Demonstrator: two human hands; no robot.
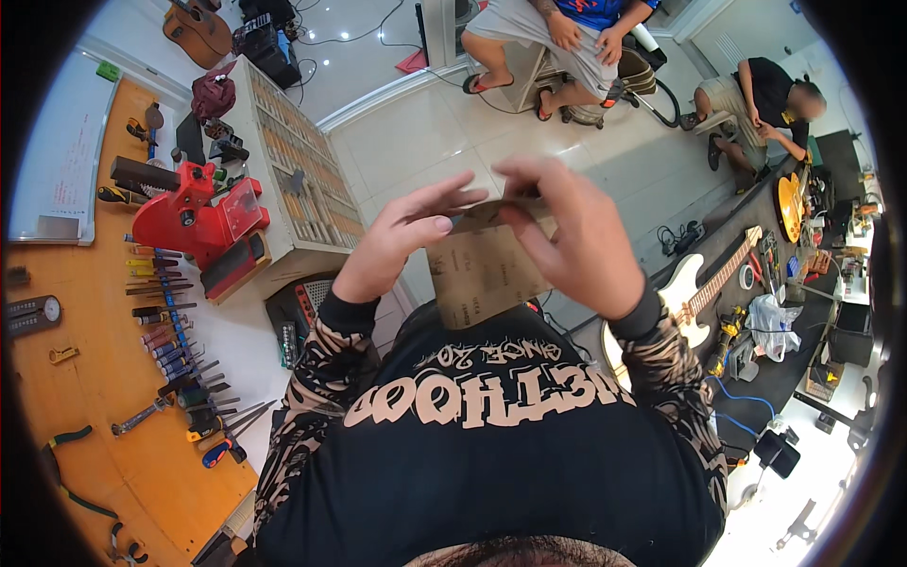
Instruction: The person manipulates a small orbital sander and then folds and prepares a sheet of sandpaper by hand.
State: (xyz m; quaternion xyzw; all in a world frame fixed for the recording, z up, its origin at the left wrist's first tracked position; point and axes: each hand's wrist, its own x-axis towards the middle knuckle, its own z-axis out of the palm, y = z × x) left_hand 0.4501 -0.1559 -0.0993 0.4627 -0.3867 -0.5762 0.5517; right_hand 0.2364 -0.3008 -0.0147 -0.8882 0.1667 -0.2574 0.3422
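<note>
A brown sheet of sandpaper (pixel 477 269), its printed backing toward me, hangs in front of my shirt. My right hand (pixel 581 231) grips its upper right part, thumb on the near face and fingers curled behind the top edge. My left hand (pixel 402 231) is at the sheet's upper left corner. Its fingers stretch out toward the right hand, and its thumb is apart from them. Whether the left thumb touches the paper I cannot tell. The sheet's upper edge bends back between the hands, partly hidden by the right fingers.
A red vise-like tool (pixel 198 213) and a row of screwdrivers (pixel 170 359) are on the left. A wide drawer cabinet (pixel 293 161) stands beyond. At right, a dark workbench holds a white electric guitar (pixel 680 293) and an orange one (pixel 790 203). Two people sit farther off.
</note>
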